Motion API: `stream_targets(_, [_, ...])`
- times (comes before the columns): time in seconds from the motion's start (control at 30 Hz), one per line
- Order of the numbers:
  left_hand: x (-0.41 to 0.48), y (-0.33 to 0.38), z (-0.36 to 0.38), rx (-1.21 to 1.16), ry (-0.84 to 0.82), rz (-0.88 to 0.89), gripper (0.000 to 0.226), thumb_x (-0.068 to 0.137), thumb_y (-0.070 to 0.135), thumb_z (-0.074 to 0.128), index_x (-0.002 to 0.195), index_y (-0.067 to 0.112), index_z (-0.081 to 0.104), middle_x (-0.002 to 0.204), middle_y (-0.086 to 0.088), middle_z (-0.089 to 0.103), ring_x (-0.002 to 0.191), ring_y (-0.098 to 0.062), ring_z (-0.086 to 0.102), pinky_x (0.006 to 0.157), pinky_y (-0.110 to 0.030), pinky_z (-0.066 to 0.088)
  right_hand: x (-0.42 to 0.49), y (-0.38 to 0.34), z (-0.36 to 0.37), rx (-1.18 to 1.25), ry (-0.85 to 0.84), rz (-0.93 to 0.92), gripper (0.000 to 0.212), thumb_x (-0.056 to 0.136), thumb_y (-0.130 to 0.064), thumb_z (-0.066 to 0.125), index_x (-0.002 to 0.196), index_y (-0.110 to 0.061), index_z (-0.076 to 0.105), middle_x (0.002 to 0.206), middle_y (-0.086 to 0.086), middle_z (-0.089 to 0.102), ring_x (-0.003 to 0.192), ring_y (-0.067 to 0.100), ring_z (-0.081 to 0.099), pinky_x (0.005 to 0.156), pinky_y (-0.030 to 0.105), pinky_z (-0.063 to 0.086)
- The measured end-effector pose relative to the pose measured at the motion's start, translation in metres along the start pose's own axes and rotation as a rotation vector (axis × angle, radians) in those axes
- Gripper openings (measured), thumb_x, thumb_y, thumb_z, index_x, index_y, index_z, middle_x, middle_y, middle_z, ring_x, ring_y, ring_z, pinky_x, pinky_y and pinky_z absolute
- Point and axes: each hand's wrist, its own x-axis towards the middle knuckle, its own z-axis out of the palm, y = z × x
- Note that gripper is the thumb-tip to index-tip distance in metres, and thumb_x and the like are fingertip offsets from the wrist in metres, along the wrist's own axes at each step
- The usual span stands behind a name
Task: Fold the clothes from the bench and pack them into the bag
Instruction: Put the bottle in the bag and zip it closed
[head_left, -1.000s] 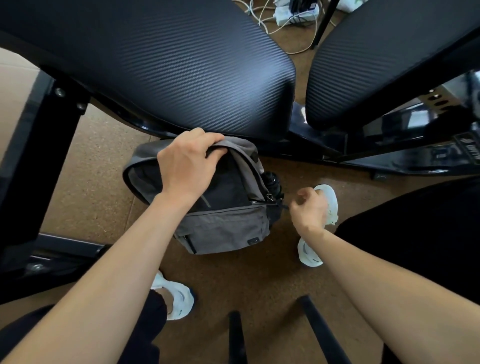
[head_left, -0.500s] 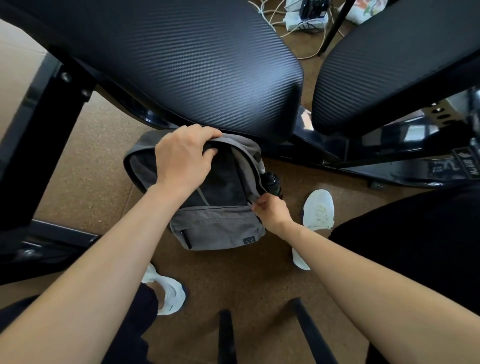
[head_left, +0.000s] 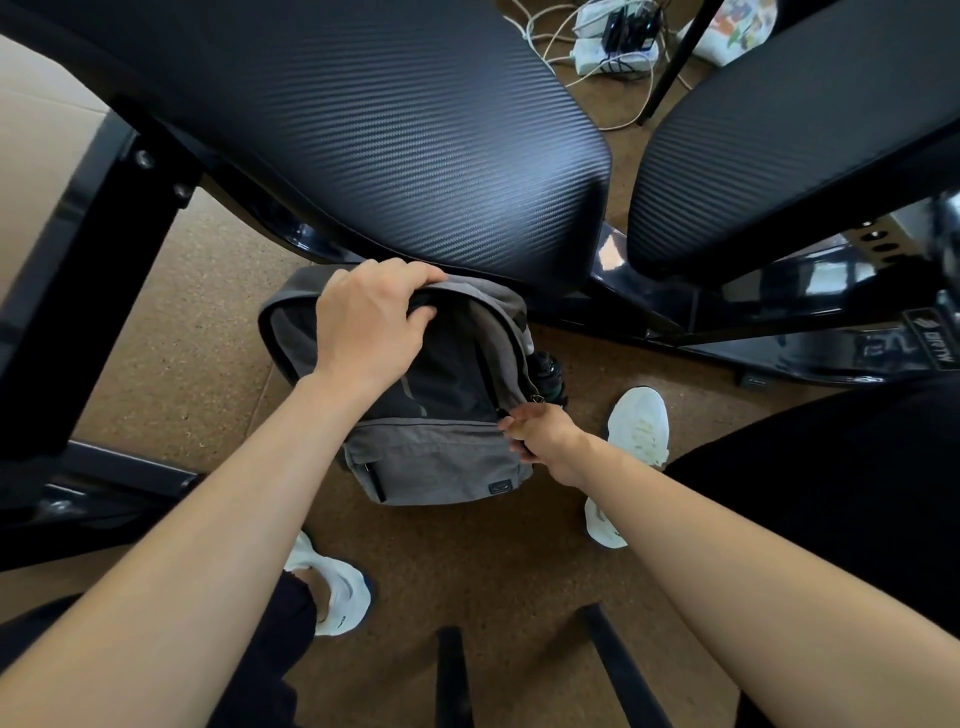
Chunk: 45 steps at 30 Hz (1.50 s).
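The left hand (head_left: 369, 322) grips the top rim of the grey bag (head_left: 441, 467); the right hand (head_left: 540, 431) pinches its opening's lower corner (exactly what, I cannot see). The bag stands on the floor (head_left: 208, 312) beside the bench (head_left: 363, 130), which shows no clothes: packing looks done, closing remains.

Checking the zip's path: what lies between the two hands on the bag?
Head view: the open, dark mouth of the bag lies between the left hand and the right hand.

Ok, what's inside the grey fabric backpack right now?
Through the open top of the grey fabric backpack, only dark fabric shows; clothing or lining, I cannot tell. The left hand and the backpack's front hide the rest.
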Motion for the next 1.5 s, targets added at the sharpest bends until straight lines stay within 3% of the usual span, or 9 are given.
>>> stream_targets(0.17, [-0.001,-0.002,0.001,-0.005,-0.027,0.020,0.039,0.086,0.022,0.078,0.124,0.024,0.070,0.102,-0.002,0.074,0.099,-0.030,0.066,0.085,-0.045,0.046,-0.018,-0.016,-0.008,0.107,-0.026,-0.106,0.015,0.106,-0.012,0.051,0.105,-0.009,0.065,0.078,0.003,0.066,0.069,0.013,0.060,0.063,0.024,0.048])
stream_targets(0.47, [-0.005,-0.003,0.002,0.008,-0.042,0.047,0.049,0.087,0.026,0.077,0.134,0.025,0.063,0.110,0.000,0.069,0.106,-0.030,0.060,0.093,-0.045,0.041,-0.065,-0.101,-0.020,0.207,-0.069,-0.365,0.019,0.105,-0.010,0.049,0.093,-0.009,0.063,0.067,-0.001,0.061,0.058,0.009,0.054,0.058,0.021,0.041])
stream_targets(0.67, [-0.010,-0.002,0.004,0.006,-0.039,0.039,0.052,0.088,0.025,0.075,0.138,0.029,0.061,0.116,0.004,0.067,0.114,-0.027,0.056,0.096,-0.045,0.032,-0.073,-0.109,-0.034,0.180,-0.075,-0.310,0.019,0.106,-0.011,0.047,0.105,-0.010,0.066,0.073,0.000,0.063,0.063,0.010,0.055,0.064,0.026,0.041])
stream_targets(0.8, [-0.011,-0.006,0.001,-0.004,-0.041,0.011,0.053,0.085,0.024,0.078,0.136,0.030,0.063,0.117,0.005,0.065,0.116,-0.026,0.053,0.097,-0.045,0.032,-0.072,-0.110,-0.034,0.120,0.090,-0.245,0.013,0.103,-0.012,0.056,0.106,-0.015,0.068,0.079,0.003,0.067,0.070,0.015,0.058,0.063,0.027,0.043])
stream_targets(1.0, [-0.013,-0.019,-0.013,-0.160,0.061,-0.060,0.039,0.076,0.013,0.084,0.111,0.022,0.069,0.107,0.000,0.058,0.105,-0.026,0.055,0.090,-0.045,0.047,-0.070,-0.126,-0.032,-0.368,0.461,-0.559,0.017,0.089,-0.015,0.070,0.105,-0.020,0.071,0.104,0.001,0.068,0.096,0.015,0.062,0.085,0.027,0.048])
stream_targets(1.13, [-0.024,-0.034,-0.024,-0.277,0.089,-0.189,0.026,0.079,0.015,0.079,0.088,0.025,0.057,0.082,0.009,0.055,0.078,-0.015,0.056,0.067,-0.038,0.051,-0.075,-0.139,-0.004,-0.554,0.453,-0.861,0.021,0.086,-0.019,0.072,0.107,-0.021,0.072,0.108,0.002,0.065,0.105,0.023,0.058,0.097,0.035,0.046])
stream_targets(1.23, [-0.041,-0.052,-0.022,-0.320,0.014,-0.390,0.020,0.083,0.025,0.078,0.080,0.029,0.058,0.069,0.012,0.058,0.069,-0.014,0.059,0.063,-0.033,0.048,-0.075,-0.139,0.025,-0.671,0.415,-1.018,0.026,0.086,-0.022,0.073,0.112,-0.022,0.071,0.112,0.000,0.062,0.107,0.026,0.053,0.097,0.036,0.041])
stream_targets(1.37, [-0.066,-0.085,-0.007,-0.356,-0.162,-0.638,0.005,0.087,0.032,0.072,0.085,0.028,0.071,0.085,0.006,0.071,0.085,-0.020,0.068,0.076,-0.038,0.056,-0.076,-0.149,0.058,-0.833,0.330,-1.184,0.036,0.087,-0.023,0.074,0.123,-0.020,0.067,0.134,0.001,0.057,0.123,0.028,0.044,0.099,0.043,0.037])
stream_targets(1.5, [-0.086,-0.107,0.022,-0.567,-0.354,-0.884,0.020,0.093,0.017,0.061,0.107,0.016,0.076,0.114,-0.010,0.074,0.110,-0.029,0.067,0.096,-0.043,0.054,-0.071,-0.163,0.076,-1.096,0.260,-1.163,0.057,0.091,-0.029,0.070,0.144,-0.025,0.051,0.157,0.000,0.040,0.141,0.031,0.028,0.109,0.049,0.028])
